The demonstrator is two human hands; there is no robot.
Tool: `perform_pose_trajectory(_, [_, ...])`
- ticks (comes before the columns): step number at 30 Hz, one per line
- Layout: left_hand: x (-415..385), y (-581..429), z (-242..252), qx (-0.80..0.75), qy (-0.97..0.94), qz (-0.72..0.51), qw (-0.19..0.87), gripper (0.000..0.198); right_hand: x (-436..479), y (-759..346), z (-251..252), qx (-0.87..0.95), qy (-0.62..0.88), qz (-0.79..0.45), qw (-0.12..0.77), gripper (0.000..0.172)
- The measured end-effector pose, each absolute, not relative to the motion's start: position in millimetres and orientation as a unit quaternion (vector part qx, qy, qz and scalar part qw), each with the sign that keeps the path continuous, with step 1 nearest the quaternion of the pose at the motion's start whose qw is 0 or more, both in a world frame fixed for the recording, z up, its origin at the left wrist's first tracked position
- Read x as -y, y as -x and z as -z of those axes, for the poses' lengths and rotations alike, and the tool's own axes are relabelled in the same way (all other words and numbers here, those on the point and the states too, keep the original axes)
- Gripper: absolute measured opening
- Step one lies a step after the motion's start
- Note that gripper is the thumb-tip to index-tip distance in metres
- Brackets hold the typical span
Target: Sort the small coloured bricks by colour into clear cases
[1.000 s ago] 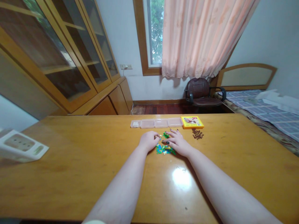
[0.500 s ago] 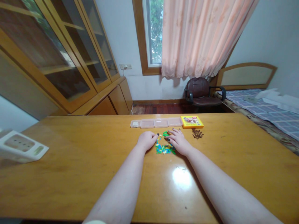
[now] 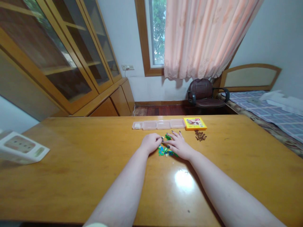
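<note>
On the wooden table (image 3: pixel 82 151) in front of us lies a loose spread of small blue, green and pale pieces (image 3: pixel 162 151), and we have 1 hand on either side of it. Our left hand (image 3: pixel 150 143) is at the left edge with its fingers curled in and its thumb toward the pieces; we cannot tell whether anything is pinched there. Our right hand (image 3: pixel 180 147) is open, palm down, its fingers fanned over the right part of the spread, with 1 fingertip close to our left thumb. A small clump of green pieces (image 3: pixel 167 137) shows by the right fingers, at the far side of the spread. Beyond our hands, 4 clear plastic trays (image 3: pixel 163 125) stand in a row, and the leftmost holds a white object (image 3: pixel 137 125). At the row's right end lies a yellow box (image 3: pixel 196 124), and just on the near side of it we see a heap of brown pieces (image 3: pixel 200 136), apart from our right hand.
</note>
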State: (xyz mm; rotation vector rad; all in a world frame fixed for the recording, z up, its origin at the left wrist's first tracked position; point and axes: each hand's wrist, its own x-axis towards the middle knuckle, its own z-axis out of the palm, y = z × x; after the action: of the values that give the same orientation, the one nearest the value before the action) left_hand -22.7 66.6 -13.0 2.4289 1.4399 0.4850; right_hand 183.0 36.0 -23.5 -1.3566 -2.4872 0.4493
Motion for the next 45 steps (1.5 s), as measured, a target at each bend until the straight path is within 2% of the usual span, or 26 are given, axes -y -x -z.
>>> perform_pose_trajectory(7, [-66.1, 22.1, 11.5, -0.511, -0.837, -0.147, 0.128, 0.034, -37.5, -183.2, 26.6, 0.850, 0.491, -0.143, 0.128, 0.037])
perform_pose_trajectory(13, [-65.8, 21.7, 11.5, -0.536, -0.821, -0.153, 0.124, 0.033, -40.3, -184.8, 26.3, 0.816, 0.541, -0.128, 0.161, 0.035])
perform_pose_trajectory(19, [-65.6, 19.7, 11.3, -0.535, -0.816, -0.141, 0.167, 0.033, -43.2, -185.6, 29.2, 0.780, 0.576, -0.115, 0.214, 0.036])
perform_pose_trajectory(22, [-65.8, 20.2, 11.8, -0.540, -0.821, -0.121, 0.140, 0.032, -44.7, -187.0, 30.5, 0.772, 0.581, -0.118, 0.229, 0.035])
perform_pose_trajectory(27, [-66.2, 22.0, 12.3, -0.568, -0.808, -0.136, 0.081, 0.048, -48.6, -191.7, 35.1, 0.751, 0.592, -0.106, 0.273, 0.038])
perform_pose_trajectory(31, [-65.0, 20.2, 11.4, -0.536, -0.825, -0.155, 0.085, 0.045, -51.4, -194.0, 40.2, 0.756, 0.567, -0.121, 0.303, 0.041])
perform_pose_trajectory(35, [-63.1, 17.0, 10.8, -0.473, -0.867, -0.125, 0.098, 0.039, -49.5, -191.7, 40.6, 0.799, 0.504, -0.157, 0.288, 0.041])
perform_pose_trajectory(40, [-64.5, 17.6, 11.2, -0.519, -0.841, -0.117, 0.096, 0.043, -45.5, -189.5, 35.5, 0.817, 0.493, -0.167, 0.248, 0.039])
perform_pose_trajectory(45, [-64.6, 17.0, 9.8, -0.544, -0.827, -0.105, 0.100, 0.043, -46.9, -191.1, 34.0, 0.808, 0.511, -0.150, 0.253, 0.039])
